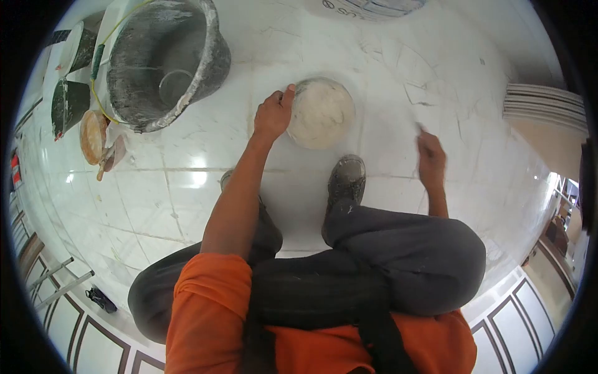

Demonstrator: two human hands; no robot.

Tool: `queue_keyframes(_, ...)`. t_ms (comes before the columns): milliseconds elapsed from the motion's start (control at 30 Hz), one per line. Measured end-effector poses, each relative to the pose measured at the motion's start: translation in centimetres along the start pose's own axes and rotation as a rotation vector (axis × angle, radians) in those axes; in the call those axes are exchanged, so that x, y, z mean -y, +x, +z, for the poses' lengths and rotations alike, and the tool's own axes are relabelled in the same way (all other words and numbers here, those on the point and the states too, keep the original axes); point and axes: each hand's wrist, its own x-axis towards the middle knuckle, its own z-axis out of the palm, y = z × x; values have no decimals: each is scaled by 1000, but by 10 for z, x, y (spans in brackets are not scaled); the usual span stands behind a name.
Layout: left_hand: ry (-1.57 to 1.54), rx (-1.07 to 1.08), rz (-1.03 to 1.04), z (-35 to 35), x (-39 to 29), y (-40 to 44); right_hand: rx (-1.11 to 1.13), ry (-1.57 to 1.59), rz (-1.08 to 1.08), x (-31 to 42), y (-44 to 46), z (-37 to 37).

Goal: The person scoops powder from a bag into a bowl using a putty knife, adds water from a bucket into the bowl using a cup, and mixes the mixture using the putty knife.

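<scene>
Between and ahead of my shoes, a round tub (pixel 341 85) stands on the tiled floor, filled with an off-white, powdery or pasty material (pixel 321 115). My left hand (pixel 274 115) grips the tub at its left rim, thumb on top and fingers curled. Out to the right, apart from the tub, my right hand (pixel 431 159) is closed and raised over the floor. A thin dark tip shows above its fingers, but blur hides what it is.
At upper left stands a large plaster-smeared bucket (pixel 215 53). Beside it are a dark tub (pixel 70 103), a tan round piece (pixel 93 134) and a wooden-handled tool (pixel 101 169). Stacked panels (pixel 542 103) lie right. A white printed container (pixel 374 7) is at the top.
</scene>
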Motion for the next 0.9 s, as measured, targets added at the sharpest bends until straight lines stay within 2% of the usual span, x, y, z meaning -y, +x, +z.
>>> queue_keyframes(33, -64, 78, 1, -9, -8, -1, -80, 165, 376, 26, 4, -20)
queue_keyframes(67, -122, 157, 4, -16, -15, -1, -191, 331, 549, 50, 5, -48)
queue_keyframes(133, -185, 150, -16, -10, -16, 7, -345, 733, 541, 91, 0, -110)
queue_keyframes(167, -251, 153, -36, -9, -22, 9, -462, 757, 509, 123, -5, -141)
queue_keyframes(233, -313, 149, -63, -16, -41, -1, -249, 1313, 228, 197, -10, -187)
queue_keyframes(267, -291, 193, -6, -15, -43, -4, -190, 1506, 188, 228, -5, -182)
queue_keyframes(300, -271, 237, 48, -16, -47, -8, -181, 1422, 262, 254, 0, -176)
queue_keyframes(367, -323, 298, -7, -20, -58, -16, -211, 961, 654, 291, 7, -161)
queue_keyframes(400, -388, 343, -61, -23, -64, -22, -165, 840, 790, 302, 14, -153)
queue_keyframes(433, -380, 353, -64, -28, -68, -28, -197, 879, 890, 316, 28, -145)
queue_keyframes(567, -423, 367, -244, -68, -86, -73, 16, 798, 969, 317, 19, -145)
queue_keyframes(600, -454, 342, -299, -86, -92, -90, 12, 812, 1012, 320, 9, -145)
queue_keyframes(733, -510, 300, -392, -189, -127, -172, 70, 804, 1084, 355, -45, -142)
queue_keyframes(767, -533, 262, -401, -219, -133, -193, 75, 842, 1162, 372, -60, -136)
queue_keyframes(800, -552, 225, -400, -247, -141, -213, 182, 847, 1165, 372, -87, -127)
queue_keyframes(833, -559, 205, -450, -276, -149, -231, 145, 863, 1156, 384, -107, -129)
queue_keyframes(900, -504, 208, -422, -336, -161, -264, 297, 646, 1118, 412, -127, -139)
